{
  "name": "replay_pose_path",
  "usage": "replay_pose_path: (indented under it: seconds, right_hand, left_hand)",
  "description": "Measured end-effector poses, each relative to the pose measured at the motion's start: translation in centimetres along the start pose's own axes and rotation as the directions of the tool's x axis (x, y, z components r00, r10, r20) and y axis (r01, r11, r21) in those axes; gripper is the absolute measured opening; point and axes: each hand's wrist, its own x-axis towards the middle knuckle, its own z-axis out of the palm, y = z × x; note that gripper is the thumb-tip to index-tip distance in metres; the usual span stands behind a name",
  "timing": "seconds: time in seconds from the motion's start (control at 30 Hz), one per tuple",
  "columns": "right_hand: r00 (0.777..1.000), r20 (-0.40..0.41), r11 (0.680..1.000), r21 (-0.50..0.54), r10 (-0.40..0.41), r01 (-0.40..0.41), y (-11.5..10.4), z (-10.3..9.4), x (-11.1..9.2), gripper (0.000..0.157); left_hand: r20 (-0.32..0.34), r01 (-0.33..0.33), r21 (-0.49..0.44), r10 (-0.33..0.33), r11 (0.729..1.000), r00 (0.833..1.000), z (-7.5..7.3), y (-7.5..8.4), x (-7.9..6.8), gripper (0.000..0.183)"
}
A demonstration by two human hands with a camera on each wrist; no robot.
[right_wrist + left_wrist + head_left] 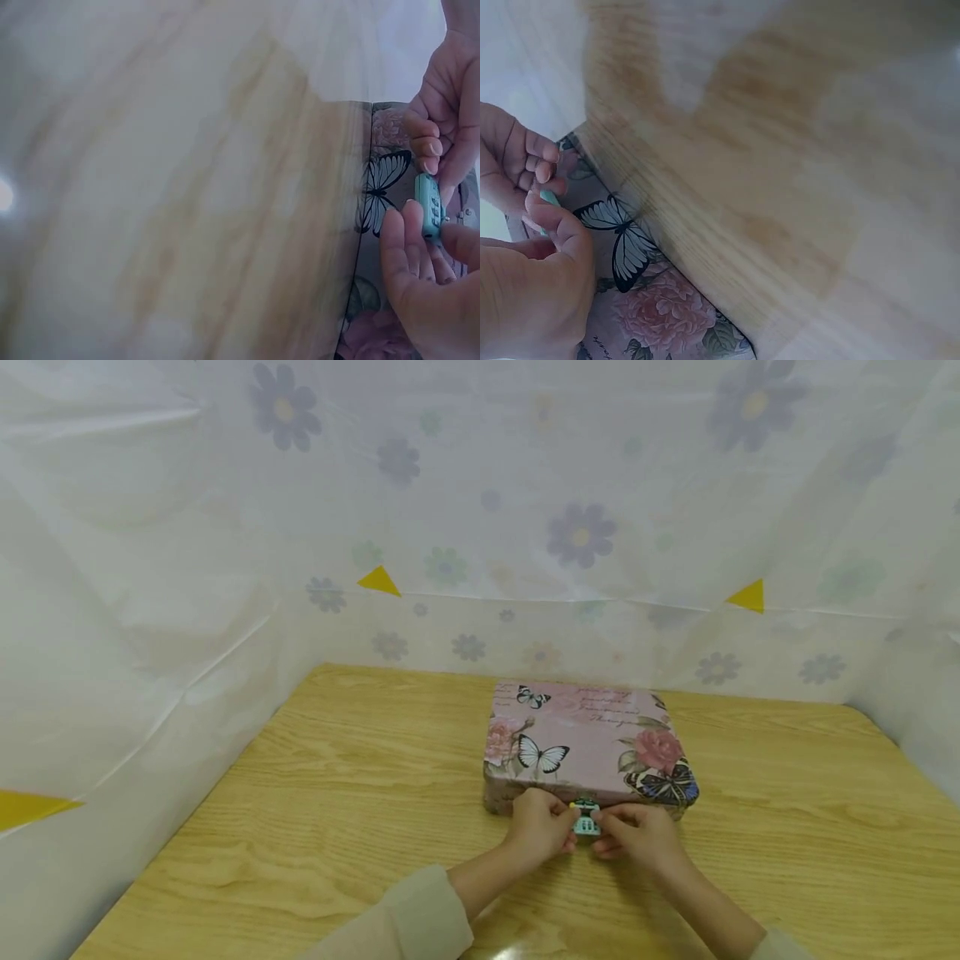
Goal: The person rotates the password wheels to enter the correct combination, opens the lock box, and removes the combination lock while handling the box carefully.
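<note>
A small teal combination padlock (pixel 587 827) with a row of number dials (pixel 435 206) is at the front clasp (pixel 466 216) of a pink tin box (pixel 577 727). Butterflies, roses and script decorate the box, which lies flat on the table. From the left, my left hand (pixel 538 827) pinches the padlock between thumb and fingers. My right hand (pixel 647 837) holds its other side, thumb opposite the fingertips in the right wrist view. In the left wrist view, the fingers hide most of the padlock, leaving a sliver of teal.
The box stands on a wood-grain table (pixel 337 793), towards its back edge. Behind hangs a pale curtain (pixel 480 527) printed with flowers, and white sheeting (pixel 135 568) covers the left side. Yellow triangles (pixel 381 580) are fixed to the sheeting.
</note>
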Motion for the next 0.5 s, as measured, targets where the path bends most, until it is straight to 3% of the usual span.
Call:
replay_pose_path:
  seconds: [0.13,0.3,0.5]
  right_hand:
    - [0.993,0.11,0.996,0.078,0.041,-0.05,0.5,-0.5,0.2,0.03]
    - [0.968,0.248,0.99,0.116,0.043,-0.074,0.6,-1.0,0.1,0.033]
    - [0.949,0.314,0.991,0.104,0.044,-0.081,0.7,-1.1,0.1,0.033]
  left_hand:
    - [0.009,0.004,-0.013,-0.004,1.0,1.0,-0.2,0.0,0.0,0.02]
    - [0.022,0.006,-0.016,-0.006,1.0,1.0,-0.3,0.0,0.0,0.02]
    - [0.033,-0.021,0.035,0.02,0.999,0.999,-0.4,0.0,-0.1,0.018]
